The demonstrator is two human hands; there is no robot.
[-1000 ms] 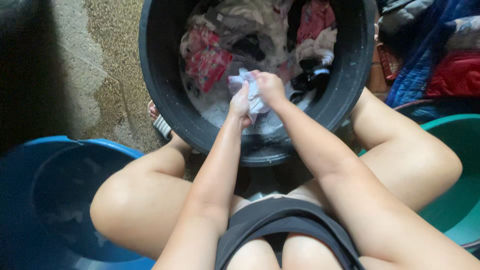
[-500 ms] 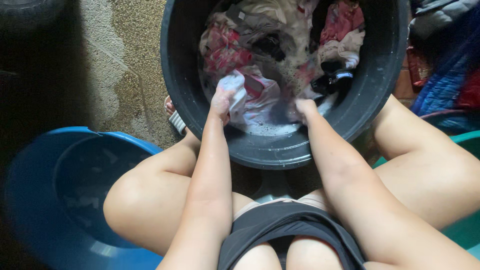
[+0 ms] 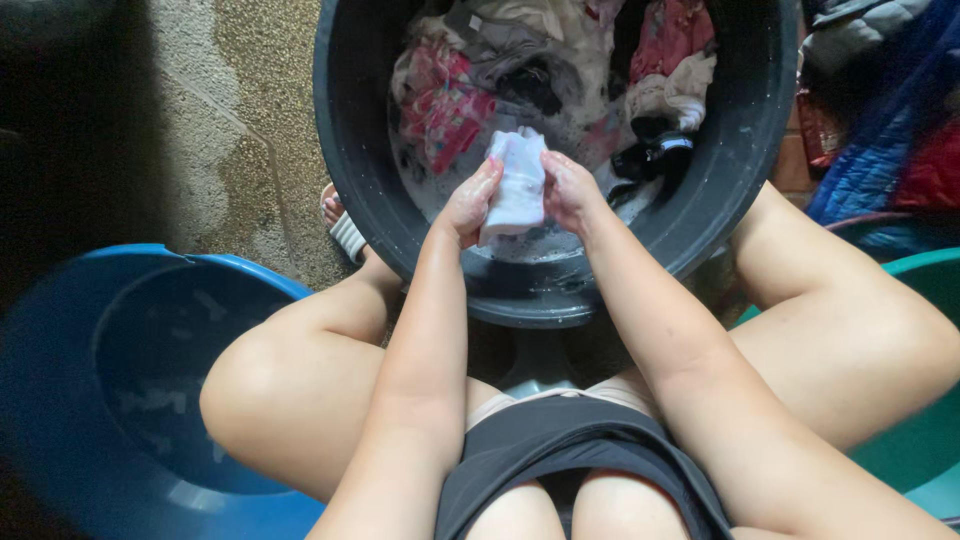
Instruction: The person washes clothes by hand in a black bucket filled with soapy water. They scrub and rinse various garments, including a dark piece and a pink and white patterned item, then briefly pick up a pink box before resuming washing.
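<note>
**One white piece in the hands, many more waiting in the tub**

Head view: the person is sitting low, knees apart, and is looking down into a black tub [image 3: 345,200] that is standing on the wet floor [image 3: 230,110] between the legs. Both hands are meeting over the near side of the tub. The left hand [image 3: 468,203] and the right hand [image 3: 568,188] are pressing a small white cloth [image 3: 517,180] between them — the fingers of both are curled narrow around it, the left from the left edge, the right from the right edge. The cloth is bunched and upright, held just above the soapy water [image 3: 545,245], not lying in it.

As far as this view is showing, the washing is somewhere in the middle. Behind the hands a heap of clothes [image 3: 450,105] — pink, grey, white and black pieces — is still lying soaked in the tub, so most of the load appears not yet handled. The blue basin [image 3: 130,400] at the person's left is holding only a little foam or water and no garment that I can see. The green basin [image 3: 920,420] at the right is cut by the frame; its inside is mostly hidden, so I cannot tell whether finished pieces are lying there. More textiles [image 3: 900,120] are piled beyond it, apart from the tub.
</note>
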